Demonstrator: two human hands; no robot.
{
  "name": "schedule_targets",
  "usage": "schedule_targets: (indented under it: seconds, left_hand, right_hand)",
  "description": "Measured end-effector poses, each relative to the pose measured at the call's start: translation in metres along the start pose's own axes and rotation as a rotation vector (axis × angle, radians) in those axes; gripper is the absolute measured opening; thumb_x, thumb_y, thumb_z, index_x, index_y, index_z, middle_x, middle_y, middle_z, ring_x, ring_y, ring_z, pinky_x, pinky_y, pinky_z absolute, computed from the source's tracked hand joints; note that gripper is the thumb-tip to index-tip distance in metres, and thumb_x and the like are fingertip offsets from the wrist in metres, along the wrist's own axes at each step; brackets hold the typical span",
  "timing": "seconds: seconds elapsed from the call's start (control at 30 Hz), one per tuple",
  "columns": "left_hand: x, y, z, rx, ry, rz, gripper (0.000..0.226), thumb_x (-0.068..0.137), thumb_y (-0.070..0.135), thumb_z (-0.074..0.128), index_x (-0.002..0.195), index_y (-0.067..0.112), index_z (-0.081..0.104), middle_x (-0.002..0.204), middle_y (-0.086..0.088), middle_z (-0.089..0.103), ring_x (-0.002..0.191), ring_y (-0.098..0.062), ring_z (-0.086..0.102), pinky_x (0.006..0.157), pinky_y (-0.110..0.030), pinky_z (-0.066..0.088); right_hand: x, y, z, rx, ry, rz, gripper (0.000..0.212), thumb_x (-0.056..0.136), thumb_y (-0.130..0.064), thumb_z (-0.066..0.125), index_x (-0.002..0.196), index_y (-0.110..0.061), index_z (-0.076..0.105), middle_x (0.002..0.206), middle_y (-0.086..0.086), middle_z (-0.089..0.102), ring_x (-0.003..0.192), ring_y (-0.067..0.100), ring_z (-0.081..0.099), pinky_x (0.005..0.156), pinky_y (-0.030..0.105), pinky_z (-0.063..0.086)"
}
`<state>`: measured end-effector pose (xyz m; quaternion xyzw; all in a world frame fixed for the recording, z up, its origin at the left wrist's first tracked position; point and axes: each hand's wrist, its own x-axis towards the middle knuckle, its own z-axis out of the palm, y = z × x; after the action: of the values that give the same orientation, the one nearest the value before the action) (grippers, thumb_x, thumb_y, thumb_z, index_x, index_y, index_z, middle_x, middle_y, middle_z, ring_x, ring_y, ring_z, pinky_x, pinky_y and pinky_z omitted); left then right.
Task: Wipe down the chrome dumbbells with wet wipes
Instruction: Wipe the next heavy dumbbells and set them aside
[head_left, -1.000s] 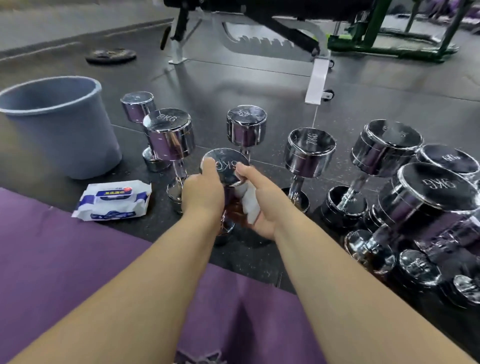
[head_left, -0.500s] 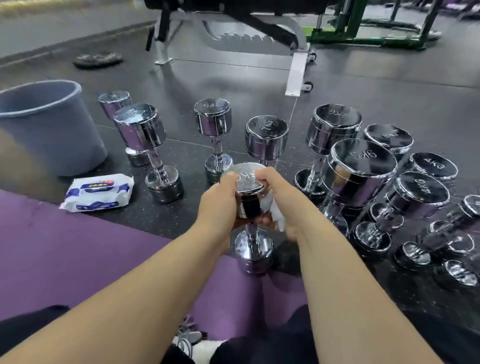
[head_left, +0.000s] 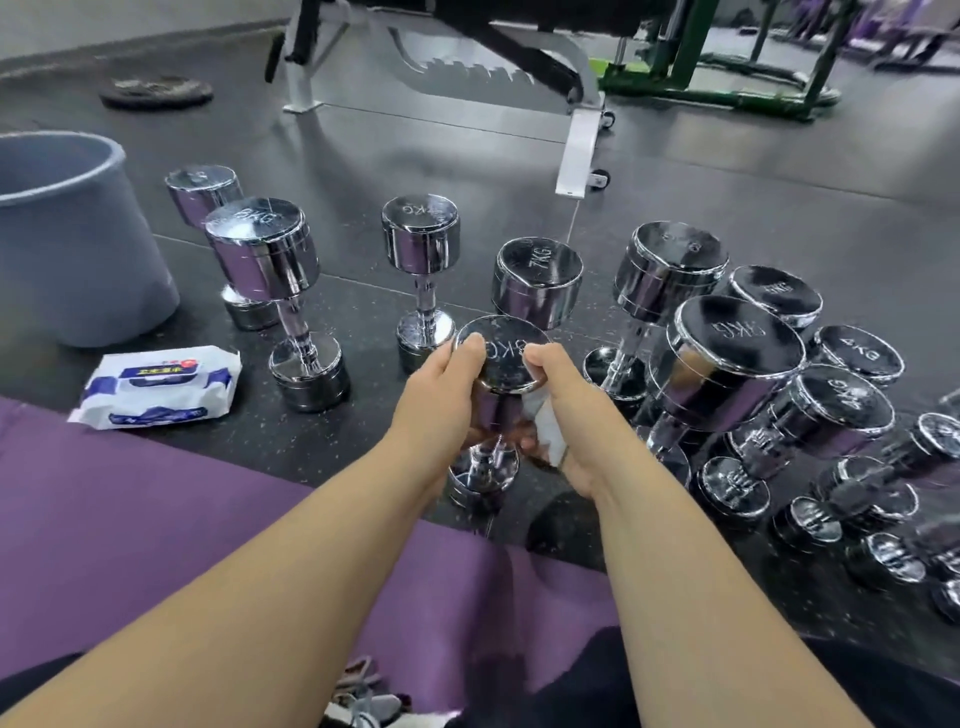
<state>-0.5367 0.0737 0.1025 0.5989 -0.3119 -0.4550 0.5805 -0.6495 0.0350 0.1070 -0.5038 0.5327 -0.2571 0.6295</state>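
A gym: weight bench (head_left: 467, 67), chrome dumbbells (head_left: 421, 270), rubber floor (head_left: 727, 171).

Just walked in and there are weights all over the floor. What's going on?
A person is wiping an upright chrome dumbbell: the left hand grips its top head while the right hand holds a wet wipe against its side. A pack of wipes lies on the floor to the left, and more dumbbells stand around.
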Motion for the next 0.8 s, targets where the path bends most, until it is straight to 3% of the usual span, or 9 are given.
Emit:
schedule_targets:
  seconds: [0.07, 0.17, 0.2, 0.23, 0.3, 0.43, 0.53, 0.63, 0.8]
  left_hand:
    - [0.005, 0.000, -0.001, -0.035, 0.017, -0.059, 0.044, 0.100, 0.049, 0.041, 0.097, 0.011, 0.063, 0.072, -0.010, 0.063, 0.070, -0.025, 0.066, 0.060, -0.029, 0.056]
    - [0.009, 0.001, -0.003, -0.131, 0.038, -0.166, 0.058, 0.100, 0.057, 0.034, 0.091, 0.010, 0.067, 0.067, -0.012, 0.067, 0.069, -0.026, 0.069, 0.073, -0.041, 0.061]
    - [0.008, 0.003, -0.003, -0.160, 0.036, -0.177, 0.059, 0.100, 0.057, 0.033, 0.087, 0.010, 0.066, 0.063, -0.011, 0.065, 0.062, -0.024, 0.068, 0.072, -0.042, 0.061]
    - [0.006, 0.004, -0.004, -0.186, 0.021, -0.172, 0.060, 0.101, 0.056, 0.032, 0.084, 0.009, 0.065, 0.060, -0.012, 0.062, 0.055, -0.022, 0.066, 0.067, -0.038, 0.061]
    - [0.005, 0.004, -0.006, -0.216, -0.014, -0.159, 0.063, 0.102, 0.056, 0.027, 0.084, 0.009, 0.065, 0.061, -0.012, 0.059, 0.049, -0.019, 0.061, 0.061, -0.034, 0.059]
    - [0.008, 0.000, -0.013, -0.233, -0.073, -0.187, 0.067, 0.098, 0.065, 0.023, 0.103, 0.018, 0.070, 0.085, -0.009, 0.069, 0.074, -0.022, 0.064, 0.081, -0.047, 0.056]
    - [0.009, 0.001, -0.012, -0.238, -0.075, -0.166, 0.061, 0.099, 0.062, 0.023, 0.100, 0.022, 0.069, 0.066, 0.003, 0.070, 0.055, -0.012, 0.066, 0.064, -0.034, 0.057]
    - [0.008, -0.005, -0.010, -0.300, -0.071, -0.145, 0.058, 0.101, 0.058, 0.024, 0.099, 0.017, 0.065, 0.061, 0.001, 0.067, 0.049, -0.014, 0.063, 0.062, -0.033, 0.055]
    - [0.016, -0.014, -0.017, -0.393, -0.088, -0.219, 0.061, 0.099, 0.061, 0.027, 0.112, 0.019, 0.069, 0.105, -0.016, 0.069, 0.081, -0.025, 0.068, 0.059, -0.034, 0.058]
  right_hand:
    - [-0.007, -0.010, -0.005, -0.130, 0.141, -0.040, 0.046, 0.081, -0.057, 0.057, 0.077, -0.012, 0.061, 0.075, 0.011, 0.053, 0.069, 0.024, 0.049, 0.064, 0.030, 0.040]
    - [-0.007, -0.021, -0.005, -0.346, 0.318, -0.335, 0.030, 0.099, -0.026, 0.043, 0.079, -0.008, 0.057, 0.073, 0.003, 0.054, 0.072, 0.024, 0.048, 0.057, 0.018, 0.035]
    - [-0.005, -0.026, 0.001, -0.486, 0.291, -0.395, 0.032, 0.102, -0.023, 0.036, 0.100, -0.009, 0.064, 0.098, 0.006, 0.064, 0.093, 0.027, 0.056, 0.071, 0.012, 0.039]
    - [-0.003, -0.030, 0.007, -0.642, 0.230, -0.420, 0.039, 0.105, -0.024, 0.031, 0.131, -0.012, 0.057, 0.135, 0.009, 0.056, 0.125, 0.027, 0.048, 0.096, 0.015, 0.035]
    - [-0.002, -0.034, 0.017, -0.930, 0.118, -0.475, 0.051, 0.106, -0.029, 0.022, 0.155, -0.015, 0.025, 0.164, 0.004, 0.013, 0.151, 0.024, 0.006, 0.121, 0.039, 0.010]
    - [-0.016, -0.032, 0.005, -1.227, -0.041, -0.603, 0.055, 0.106, -0.040, 0.013, 0.157, -0.023, 0.010, 0.165, -0.007, -0.001, 0.151, 0.015, -0.013, 0.121, 0.048, -0.011]
    - [-0.004, -0.037, -0.004, -1.270, 0.008, -0.486, 0.056, 0.105, -0.039, 0.012, 0.158, -0.022, 0.001, 0.164, -0.007, -0.008, 0.150, 0.014, -0.012, 0.120, 0.047, -0.011]
    - [0.015, -0.053, 0.020, -1.299, 0.037, -0.453, 0.058, 0.105, -0.039, 0.013, 0.158, -0.017, 0.002, 0.165, -0.001, -0.007, 0.151, 0.020, -0.013, 0.118, 0.051, -0.010]
    - [-0.010, -0.034, 0.015, -1.388, -0.056, -0.607, 0.058, 0.103, -0.041, 0.014, 0.157, -0.024, -0.002, 0.164, -0.010, -0.010, 0.150, 0.010, -0.014, 0.121, 0.045, -0.012]
